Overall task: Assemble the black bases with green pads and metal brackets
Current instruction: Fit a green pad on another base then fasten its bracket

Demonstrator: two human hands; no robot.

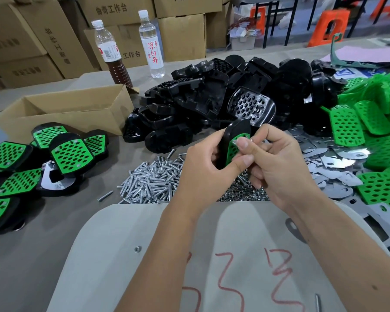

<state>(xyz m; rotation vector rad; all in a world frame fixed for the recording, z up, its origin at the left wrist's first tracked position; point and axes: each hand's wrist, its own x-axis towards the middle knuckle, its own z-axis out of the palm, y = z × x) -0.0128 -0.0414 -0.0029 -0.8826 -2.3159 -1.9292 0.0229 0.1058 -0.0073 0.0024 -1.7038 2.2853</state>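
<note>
Left hand (203,161) grips one black base (233,131) with green pad (232,149), held above screw pile (149,183). Right hand (277,163) pinches small screw (243,138) at pad. Two bottles (131,46) behind. One open box (65,111) left.

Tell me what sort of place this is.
Probably a small factory assembly bench: heaps of black bases, a screw pile and stacked cartons behind, with finished units set aside.

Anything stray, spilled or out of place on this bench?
Mostly orderly piles. Two strays: a lone nut sits on the grey board near the person, away from the nut heap, and one screw lies apart from the screw pile.
</note>
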